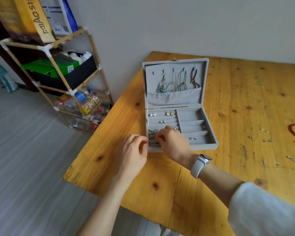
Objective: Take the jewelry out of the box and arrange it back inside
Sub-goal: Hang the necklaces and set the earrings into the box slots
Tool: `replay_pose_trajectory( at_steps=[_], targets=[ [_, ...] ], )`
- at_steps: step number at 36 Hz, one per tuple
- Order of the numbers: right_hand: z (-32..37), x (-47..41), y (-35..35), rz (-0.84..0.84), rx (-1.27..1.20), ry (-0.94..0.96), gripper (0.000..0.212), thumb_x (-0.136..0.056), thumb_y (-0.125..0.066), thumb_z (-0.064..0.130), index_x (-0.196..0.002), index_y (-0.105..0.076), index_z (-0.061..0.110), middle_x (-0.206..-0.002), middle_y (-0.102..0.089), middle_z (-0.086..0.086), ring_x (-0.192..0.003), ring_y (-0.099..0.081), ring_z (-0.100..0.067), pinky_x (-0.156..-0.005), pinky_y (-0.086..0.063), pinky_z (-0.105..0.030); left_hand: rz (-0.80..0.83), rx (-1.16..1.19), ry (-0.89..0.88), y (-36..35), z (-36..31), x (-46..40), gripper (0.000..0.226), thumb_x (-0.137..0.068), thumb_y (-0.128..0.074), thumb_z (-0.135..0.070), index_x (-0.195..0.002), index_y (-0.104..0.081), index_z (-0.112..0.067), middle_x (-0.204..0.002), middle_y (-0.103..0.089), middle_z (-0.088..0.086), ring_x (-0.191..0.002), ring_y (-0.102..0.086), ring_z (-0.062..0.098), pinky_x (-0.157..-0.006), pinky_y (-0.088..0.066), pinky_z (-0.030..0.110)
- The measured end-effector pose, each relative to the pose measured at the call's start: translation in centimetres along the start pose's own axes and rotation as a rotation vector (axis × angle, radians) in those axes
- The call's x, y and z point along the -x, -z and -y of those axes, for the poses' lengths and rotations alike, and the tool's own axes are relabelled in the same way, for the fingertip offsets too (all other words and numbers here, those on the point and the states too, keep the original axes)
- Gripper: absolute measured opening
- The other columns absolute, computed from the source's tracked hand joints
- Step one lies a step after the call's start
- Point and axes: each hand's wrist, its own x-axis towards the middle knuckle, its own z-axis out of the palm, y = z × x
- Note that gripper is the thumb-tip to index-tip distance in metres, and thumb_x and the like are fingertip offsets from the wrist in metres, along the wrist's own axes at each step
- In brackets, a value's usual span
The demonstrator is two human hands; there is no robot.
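The open grey velvet jewelry box (177, 106) is set on the knotty pine worktop (237, 99). Both the left hand (132, 150) and right hand (173, 142) are pinched together at its ring rolls; what is pinched cannot be told. An arranging-back step is judged underway; careful seating between rolls is called for next.

box (199, 147): grey velvet, lid open and propped upright
necklaces (176, 82): hanging inside lid
earrings (170, 113): stuck in left ring rolls
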Motion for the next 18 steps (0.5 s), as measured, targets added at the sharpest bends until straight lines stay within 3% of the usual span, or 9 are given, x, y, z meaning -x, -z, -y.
replay_pose_trajectory(
  at_steps=[7, 12, 16, 18],
  targets=[
    [-0.3, 1.2, 0.3, 0.071, 0.104, 0.135, 0.036, -0.091, -0.039, 0.012, -0.120, -0.059, 0.022, -0.106, -0.047, -0.007, -0.101, -0.050, -0.029, -0.074, -0.040, -0.032, -0.023, 0.005, -0.011, -0.1, 0.0, 0.3, 0.017, -0.080, -0.062, 0.000, -0.093, -0.067, -0.010, -0.095, -0.063, 0.005, -0.091, -0.055, 0.024, -0.077, -0.029, 0.014],
    [-0.3, 1.2, 0.4, 0.079, 0.139, 0.178, 0.037, -0.092, -0.039, 0.012, -0.123, -0.057, 0.021, -0.106, -0.046, -0.008, -0.103, -0.048, -0.029, -0.072, -0.036, -0.030, -0.041, -0.007, -0.016, -0.3, -0.1, 0.4, 0.017, -0.079, -0.061, -0.001, -0.092, -0.067, -0.010, -0.091, -0.065, 0.005, -0.085, -0.058, 0.029, -0.075, -0.033, 0.023],
    [-1.2, 1.8, 0.8, 0.012, -0.067, 0.174, 0.034, -0.090, -0.042, 0.007, -0.114, -0.063, 0.018, -0.098, -0.048, -0.007, -0.093, -0.054, -0.030, -0.080, -0.045, -0.039, -0.026, 0.013, 0.026, -0.3, -0.4, 0.3, 0.018, -0.079, -0.062, 0.001, -0.093, -0.068, -0.009, -0.096, -0.063, 0.005, -0.091, -0.059, 0.026, -0.080, -0.036, 0.023],
    [-2.0, 2.3, 1.3, -0.057, -0.148, 0.148, 0.031, -0.090, -0.045, 0.006, -0.111, -0.065, 0.015, -0.093, -0.047, -0.002, -0.091, -0.056, -0.027, -0.081, -0.045, -0.036, -0.039, 0.025, 0.040, -0.4, -0.8, 0.2, 0.017, -0.080, -0.060, -0.002, -0.093, -0.068, -0.010, -0.099, -0.062, 0.004, -0.093, -0.060, 0.025, -0.085, -0.041, 0.028]
  ],
)
